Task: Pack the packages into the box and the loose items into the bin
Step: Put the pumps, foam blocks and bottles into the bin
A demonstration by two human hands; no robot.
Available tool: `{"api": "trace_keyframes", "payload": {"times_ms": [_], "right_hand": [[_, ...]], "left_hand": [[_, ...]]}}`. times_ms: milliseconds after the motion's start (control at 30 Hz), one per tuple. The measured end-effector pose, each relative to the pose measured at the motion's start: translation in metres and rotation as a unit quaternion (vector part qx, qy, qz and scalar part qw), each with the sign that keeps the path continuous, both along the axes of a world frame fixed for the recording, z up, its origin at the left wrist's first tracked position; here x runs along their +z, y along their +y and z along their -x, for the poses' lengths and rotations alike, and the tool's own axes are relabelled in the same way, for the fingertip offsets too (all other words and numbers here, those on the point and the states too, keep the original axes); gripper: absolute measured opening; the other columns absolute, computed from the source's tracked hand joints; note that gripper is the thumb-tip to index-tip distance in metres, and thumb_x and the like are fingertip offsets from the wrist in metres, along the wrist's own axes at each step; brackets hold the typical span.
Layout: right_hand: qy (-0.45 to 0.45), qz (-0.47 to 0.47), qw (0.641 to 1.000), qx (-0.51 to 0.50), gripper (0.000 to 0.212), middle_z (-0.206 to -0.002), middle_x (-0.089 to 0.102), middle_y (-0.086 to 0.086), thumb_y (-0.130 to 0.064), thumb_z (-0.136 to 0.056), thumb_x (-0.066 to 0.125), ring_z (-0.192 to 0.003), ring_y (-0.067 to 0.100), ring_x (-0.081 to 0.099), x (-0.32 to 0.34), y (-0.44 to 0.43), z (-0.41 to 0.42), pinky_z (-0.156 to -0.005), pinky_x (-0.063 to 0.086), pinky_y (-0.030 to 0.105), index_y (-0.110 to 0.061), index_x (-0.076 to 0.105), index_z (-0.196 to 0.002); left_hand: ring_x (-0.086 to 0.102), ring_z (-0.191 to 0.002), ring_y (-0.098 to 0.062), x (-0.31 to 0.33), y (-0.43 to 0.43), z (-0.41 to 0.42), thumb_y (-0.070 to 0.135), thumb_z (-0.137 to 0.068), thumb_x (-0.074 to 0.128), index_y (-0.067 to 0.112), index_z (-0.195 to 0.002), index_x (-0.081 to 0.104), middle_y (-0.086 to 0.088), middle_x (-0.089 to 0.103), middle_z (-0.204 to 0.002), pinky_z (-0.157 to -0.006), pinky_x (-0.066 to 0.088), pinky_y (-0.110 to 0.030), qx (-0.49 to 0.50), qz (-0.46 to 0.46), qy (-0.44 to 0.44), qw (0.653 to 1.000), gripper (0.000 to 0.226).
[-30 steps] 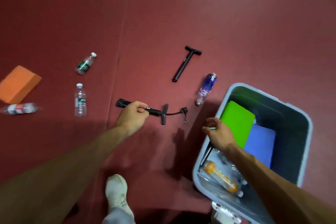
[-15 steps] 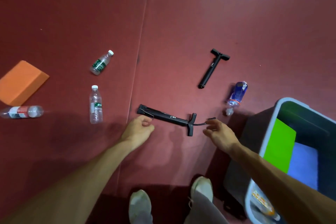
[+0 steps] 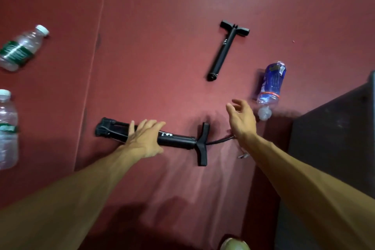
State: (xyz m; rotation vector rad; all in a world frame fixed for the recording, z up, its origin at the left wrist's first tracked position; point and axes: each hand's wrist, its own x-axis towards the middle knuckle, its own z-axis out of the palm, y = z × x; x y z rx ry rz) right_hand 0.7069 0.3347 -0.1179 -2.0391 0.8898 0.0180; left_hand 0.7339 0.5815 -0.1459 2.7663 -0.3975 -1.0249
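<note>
Though unreadable — white logo point(image 3: 167, 134), black pump point(image 3: 178, 141)

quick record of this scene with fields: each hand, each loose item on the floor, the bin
left hand: fingers laid straight across the barrel of the near pump
right hand: open, holds nothing, over the end of the hose
near pump: lies on the floor
far pump: on the floor, untouched
blue bottle: on its side, just beyond the right hand
clear bottles: two, green labels, left edge
bin: dark wall at right, inside out of view
</note>
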Motion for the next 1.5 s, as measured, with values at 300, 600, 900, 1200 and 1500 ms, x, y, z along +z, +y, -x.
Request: {"api": "trace_keyframes", "payload": {"times_ms": [300, 600, 900, 1200, 1500], "right_hand": [[-0.025, 0.090, 0.995, -0.038, 0.055, -0.137, 0.048, 0.013, -0.034, -0.095, 0.051, -0.125, 0.028, 0.046, -0.046, -0.054, -0.009, -0.108, 0.035, 0.038, -0.010, 0.036, -0.143], [0.024, 0.209, 0.974, -0.087, 0.076, -0.137, 0.041, 0.022, -0.037, -0.082, 0.068, -0.128, 0.037, 0.037, -0.044, -0.113, -0.014, -0.107, 0.029, 0.040, -0.002, 0.033, -0.139], [0.133, 0.129, 0.957, -0.222, 0.085, -0.144, 0.032, 0.028, -0.027, -0.088, 0.065, -0.134, 0.042, 0.033, -0.066, -0.163, -0.029, -0.109, 0.027, 0.048, -0.006, 0.009, -0.148], [0.213, 0.014, 0.974, -0.076, 0.063, -0.115, 0.059, 0.023, -0.011, -0.079, 0.068, -0.088, 0.034, 0.064, -0.025, -0.098, 0.032, -0.072, 0.054, 0.038, -0.005, 0.023, -0.123], [0.159, -0.148, 0.975, -0.040, 0.013, -0.080, 0.071, 0.011, -0.019, -0.064, 0.072, -0.079, 0.027, 0.069, 0.126, -0.026, 0.095, -0.073, 0.060, 0.046, -0.011, 0.064, -0.072]], "left_hand": [[0.045, -0.115, -0.016, -0.037, -0.009, -0.043, 0.050, -0.088, 0.053, 0.030, -0.126, 0.042, 0.006, 0.044, -0.118, -0.092, 0.038, -0.038, -0.195, -0.018, -0.147, 0.970, 0.044], [0.041, -0.116, -0.020, -0.042, -0.072, -0.042, 0.048, -0.089, 0.054, 0.025, -0.125, 0.046, 0.002, 0.044, -0.118, -0.096, 0.037, -0.045, -0.014, 0.062, -0.090, 0.994, 0.044], [0.039, -0.111, -0.019, -0.050, -0.072, -0.042, 0.047, -0.089, 0.055, 0.026, -0.123, 0.045, 0.004, 0.041, -0.113, -0.097, 0.035, -0.041, -0.005, 0.082, -0.092, 0.992, 0.041], [0.052, -0.096, -0.028, 0.007, -0.052, -0.010, 0.039, -0.088, 0.062, 0.011, -0.117, 0.057, -0.006, 0.044, -0.097, -0.083, 0.042, -0.034, 0.186, 0.132, -0.037, 0.973, 0.040], [0.050, -0.089, -0.024, 0.193, -0.032, 0.037, 0.037, -0.090, 0.059, 0.013, -0.110, 0.059, -0.013, 0.050, -0.108, -0.077, 0.037, -0.031, 0.301, 0.197, -0.055, 0.931, 0.032]]}}
